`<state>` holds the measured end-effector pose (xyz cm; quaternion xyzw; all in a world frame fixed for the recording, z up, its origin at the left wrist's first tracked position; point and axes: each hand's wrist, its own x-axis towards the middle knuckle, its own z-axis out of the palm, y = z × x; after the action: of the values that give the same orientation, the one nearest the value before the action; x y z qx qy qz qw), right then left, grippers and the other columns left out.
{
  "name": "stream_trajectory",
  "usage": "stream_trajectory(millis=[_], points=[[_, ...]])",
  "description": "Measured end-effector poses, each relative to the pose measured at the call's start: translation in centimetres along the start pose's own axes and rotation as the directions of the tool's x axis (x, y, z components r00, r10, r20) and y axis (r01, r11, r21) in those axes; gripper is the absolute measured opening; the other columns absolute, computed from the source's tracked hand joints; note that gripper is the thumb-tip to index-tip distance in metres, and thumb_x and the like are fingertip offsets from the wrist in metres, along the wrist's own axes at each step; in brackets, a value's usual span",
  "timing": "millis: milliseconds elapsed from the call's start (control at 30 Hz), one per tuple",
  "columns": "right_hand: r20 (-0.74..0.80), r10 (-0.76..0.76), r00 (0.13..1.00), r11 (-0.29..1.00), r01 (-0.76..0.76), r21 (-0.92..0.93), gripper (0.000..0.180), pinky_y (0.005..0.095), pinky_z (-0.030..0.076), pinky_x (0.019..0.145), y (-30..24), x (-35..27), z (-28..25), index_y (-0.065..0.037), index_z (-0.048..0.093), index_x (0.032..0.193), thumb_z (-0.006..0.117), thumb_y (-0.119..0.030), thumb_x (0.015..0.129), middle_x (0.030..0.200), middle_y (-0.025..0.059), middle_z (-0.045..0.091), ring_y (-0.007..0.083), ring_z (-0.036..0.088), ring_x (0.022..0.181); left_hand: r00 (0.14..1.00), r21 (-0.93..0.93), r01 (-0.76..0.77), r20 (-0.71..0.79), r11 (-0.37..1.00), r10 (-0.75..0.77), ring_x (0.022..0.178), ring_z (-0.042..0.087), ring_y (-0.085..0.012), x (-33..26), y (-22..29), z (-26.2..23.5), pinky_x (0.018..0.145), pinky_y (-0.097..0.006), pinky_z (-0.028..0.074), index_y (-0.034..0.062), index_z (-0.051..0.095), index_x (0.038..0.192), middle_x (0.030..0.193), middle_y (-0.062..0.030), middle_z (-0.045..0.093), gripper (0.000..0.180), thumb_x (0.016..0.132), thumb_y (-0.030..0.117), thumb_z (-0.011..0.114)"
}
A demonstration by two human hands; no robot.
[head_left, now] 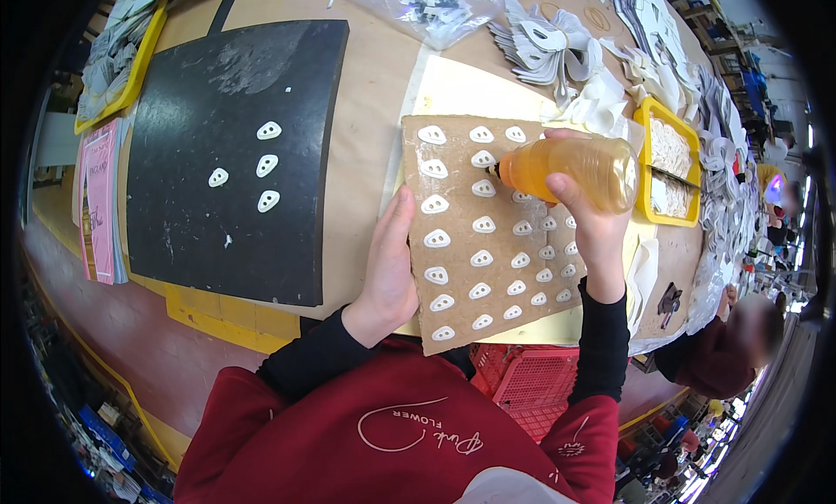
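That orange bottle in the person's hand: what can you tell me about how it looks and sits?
The squeeze bottle is clear plastic holding orange liquid. It lies nearly on its side, its dark nozzle pointing left over the brown cardboard sheet of small white pieces. The right hand grips it from below; the left hand presses on the sheet's edge.

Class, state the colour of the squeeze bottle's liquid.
Amber-orange, in the bottle held by the right hand; head view.

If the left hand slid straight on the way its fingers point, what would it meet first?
Probably nothing at once: the left hand lies flat beside the brown card, its fingers pointing up along the card's left edge over bare tabletop. Depth is unclear.
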<state>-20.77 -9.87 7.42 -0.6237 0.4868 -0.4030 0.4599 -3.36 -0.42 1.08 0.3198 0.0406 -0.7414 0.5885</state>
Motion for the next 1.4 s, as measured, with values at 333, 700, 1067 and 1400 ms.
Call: stream_trajectory(millis=[333, 700, 1067, 1400], points=[[-0.095, -0.002, 0.996, 0.944, 0.033, 0.329, 0.037, 0.0273, 0.051, 0.065, 1.2, -0.4, 0.2, 0.003, 0.059, 0.109, 0.071, -0.018, 0.081, 0.098, 0.0119, 0.065, 0.0174, 0.063, 0.079, 1.000, 0.004, 0.009, -0.020, 1.000, -0.009, 0.115, 0.051, -0.0162, 0.1, 0.0, -0.1, 0.097, -0.034, 0.043, 0.0035, 0.036, 0.136, 0.127, -0.0087, 0.050, 0.048, 0.102, 0.036, 0.036], [-0.189, 0.128, 0.974, 0.954, -0.069, 0.293, 0.032, 0.0243, 0.043, 0.050, 1.8, -0.6, -0.1, 0.005, 0.059, 0.104, 0.064, -0.021, 0.087, 0.077, 0.0099, 0.063, 0.0143, 0.057, 0.057, 1.000, -0.021, 0.022, -0.011, 1.000, -0.022, 0.116, 0.051, -0.0162, 0.1, -0.2, -0.4, 0.098, -0.034, 0.043, 0.0034, 0.036, 0.137, 0.128, -0.0086, 0.049, 0.048, 0.102, 0.037, 0.037], [-0.171, 0.124, 0.977, 0.953, -0.070, 0.295, 0.026, 0.0236, 0.043, 0.049, 1.7, 0.3, 1.0, 0.004, 0.060, 0.101, 0.066, -0.017, 0.086, 0.079, 0.0091, 0.064, 0.0138, 0.059, 0.059, 1.000, -0.005, 0.014, -0.024, 1.000, -0.015, 0.116, 0.051, -0.0162, 0.1, -0.1, -0.2, 0.098, -0.035, 0.043, 0.0044, 0.036, 0.136, 0.128, -0.0083, 0.050, 0.047, 0.102, 0.037, 0.037], [-0.173, 0.201, 0.964, 0.843, -0.080, 0.532, 0.052, 0.0257, 0.047, 0.058, 2.7, 1.2, -0.4, 0.001, 0.051, 0.121, 0.051, -0.043, 0.094, 0.102, 0.0124, 0.064, 0.0144, 0.061, 0.076, 1.000, 0.049, 0.008, -0.026, 0.999, -0.007, 0.117, 0.051, -0.0183, 0.1, -0.1, -0.1, 0.099, -0.037, 0.042, 0.0074, 0.036, 0.137, 0.129, -0.0073, 0.050, 0.051, 0.100, 0.043, 0.037]])
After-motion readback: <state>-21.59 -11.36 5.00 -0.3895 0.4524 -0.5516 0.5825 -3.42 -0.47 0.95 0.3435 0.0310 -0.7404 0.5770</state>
